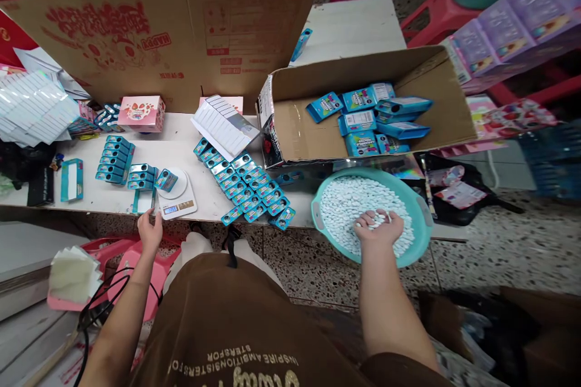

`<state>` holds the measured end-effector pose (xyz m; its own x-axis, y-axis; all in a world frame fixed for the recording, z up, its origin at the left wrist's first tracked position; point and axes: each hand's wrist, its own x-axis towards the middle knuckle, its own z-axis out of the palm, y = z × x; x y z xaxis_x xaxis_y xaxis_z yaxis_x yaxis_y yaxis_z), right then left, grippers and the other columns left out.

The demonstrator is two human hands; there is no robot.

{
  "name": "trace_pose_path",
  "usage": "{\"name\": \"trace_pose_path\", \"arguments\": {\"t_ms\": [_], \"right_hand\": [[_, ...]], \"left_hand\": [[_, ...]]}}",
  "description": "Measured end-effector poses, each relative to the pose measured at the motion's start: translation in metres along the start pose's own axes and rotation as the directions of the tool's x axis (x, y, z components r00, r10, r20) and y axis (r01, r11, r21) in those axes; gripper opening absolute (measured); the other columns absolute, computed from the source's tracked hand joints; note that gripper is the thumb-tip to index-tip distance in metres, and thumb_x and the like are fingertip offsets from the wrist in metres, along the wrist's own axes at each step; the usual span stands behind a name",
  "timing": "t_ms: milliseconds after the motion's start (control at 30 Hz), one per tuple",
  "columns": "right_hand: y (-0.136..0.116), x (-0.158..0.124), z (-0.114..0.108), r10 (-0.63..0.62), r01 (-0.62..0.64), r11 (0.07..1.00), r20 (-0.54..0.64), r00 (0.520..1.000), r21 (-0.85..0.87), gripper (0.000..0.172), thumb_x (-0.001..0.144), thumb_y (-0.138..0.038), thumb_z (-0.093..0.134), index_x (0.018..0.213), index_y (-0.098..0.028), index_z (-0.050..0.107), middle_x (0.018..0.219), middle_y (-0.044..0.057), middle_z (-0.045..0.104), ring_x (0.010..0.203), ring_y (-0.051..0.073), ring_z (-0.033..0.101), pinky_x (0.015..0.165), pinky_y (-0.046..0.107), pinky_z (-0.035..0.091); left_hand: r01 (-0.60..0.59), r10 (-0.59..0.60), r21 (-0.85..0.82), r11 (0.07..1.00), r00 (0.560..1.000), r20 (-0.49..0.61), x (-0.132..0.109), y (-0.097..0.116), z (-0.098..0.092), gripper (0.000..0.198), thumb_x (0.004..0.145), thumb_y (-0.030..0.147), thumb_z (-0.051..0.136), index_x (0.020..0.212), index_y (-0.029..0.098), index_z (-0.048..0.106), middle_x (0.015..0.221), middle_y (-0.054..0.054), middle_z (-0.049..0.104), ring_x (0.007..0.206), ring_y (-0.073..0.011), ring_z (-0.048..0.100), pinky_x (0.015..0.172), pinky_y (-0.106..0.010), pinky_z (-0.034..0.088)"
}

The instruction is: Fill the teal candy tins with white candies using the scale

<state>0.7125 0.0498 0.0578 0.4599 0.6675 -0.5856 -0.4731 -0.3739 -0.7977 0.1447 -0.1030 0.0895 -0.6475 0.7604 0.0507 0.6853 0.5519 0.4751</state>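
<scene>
My right hand (pixel 379 230) is palm up in a turquoise basin (pixel 423 224), its fingers curled round some small white candies. A mass of the same white candies (pixel 340 208) fills the basin. At the table's front edge my left hand (pixel 149 231) has thumb and forefinger apart, with nothing seen in it. It is beside a white digital scale (pixel 185 201), which bears one small blue box (pixel 166 180) tilted on its plate. Just beyond the left hand stand a few stacked blue boxes (pixel 141 176) with round holes in their ends.
Rows of blue boxes (pixel 247 184) lie mid-table, partly under a stack of printed cards (pixel 224 127). An open carton (pixel 299 127) holds more blue packs. A tall cardboard box (pixel 181 24) blocks the back. A pink stool (pixel 136 260) is at the lower left.
</scene>
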Motion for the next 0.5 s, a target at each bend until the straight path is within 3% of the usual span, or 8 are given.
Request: {"name": "trace_pose_path", "arguments": {"t_ms": [100, 200, 367, 500], "right_hand": [[0.000, -0.016, 0.029, 0.115, -0.133, 0.986, 0.159, 0.980, 0.105, 0.031, 0.081, -0.040, 0.043, 0.060, -0.022, 0.031, 0.048, -0.009, 0.031, 0.033, 0.004, 0.020, 0.034, 0.018, 0.014], [0.013, -0.049, 0.080, 0.153, -0.210, 0.972, 0.402, 0.903, 0.103, 0.038, 0.082, -0.041, 0.050, 0.058, -0.022, 0.028, 0.047, -0.010, 0.028, 0.033, 0.003, 0.017, 0.033, 0.017, 0.015], [0.072, -0.122, 0.202, 0.255, -0.401, 0.914, 0.683, 0.685, 0.061, 0.042, 0.087, -0.041, 0.047, 0.056, -0.021, 0.027, 0.047, -0.010, 0.030, 0.032, 0.004, 0.019, 0.033, 0.017, 0.019], [0.129, -0.172, 0.308, 0.415, -0.672, 0.729, 0.696, 0.586, 0.130, 0.039, 0.091, -0.037, 0.041, 0.056, -0.020, 0.032, 0.044, -0.010, 0.034, 0.030, 0.003, 0.024, 0.031, 0.015, 0.018]], "left_hand": [[0.037, -0.037, -0.015, 0.999, 0.999, 0.016, 0.004, -0.005, 0.001, 0.034, 0.080, 0.041, 0.048, 0.102, 0.017, 0.060, 0.102, -0.011, 0.062, 0.104, -0.0257, 0.052, 0.095, -0.042, 0.039], [0.047, -0.045, -0.039, 0.998, 0.998, 0.041, 0.012, -0.013, 0.005, 0.034, 0.081, 0.041, 0.047, 0.102, 0.017, 0.060, 0.102, -0.011, 0.062, 0.104, -0.0254, 0.053, 0.094, -0.042, 0.039], [-0.065, 0.070, -0.073, 0.995, 0.996, 0.061, 0.039, -0.025, 0.010, 0.037, 0.081, 0.043, 0.049, 0.106, 0.017, 0.057, 0.104, -0.011, 0.061, 0.102, -0.0246, 0.054, 0.092, -0.041, 0.041], [-0.253, 0.260, -0.083, 0.964, 0.963, 0.077, 0.066, -0.031, 0.014, 0.046, 0.079, 0.044, 0.055, 0.115, 0.016, 0.051, 0.109, -0.013, 0.057, 0.108, -0.0265, 0.051, 0.094, -0.042, 0.041]]}}
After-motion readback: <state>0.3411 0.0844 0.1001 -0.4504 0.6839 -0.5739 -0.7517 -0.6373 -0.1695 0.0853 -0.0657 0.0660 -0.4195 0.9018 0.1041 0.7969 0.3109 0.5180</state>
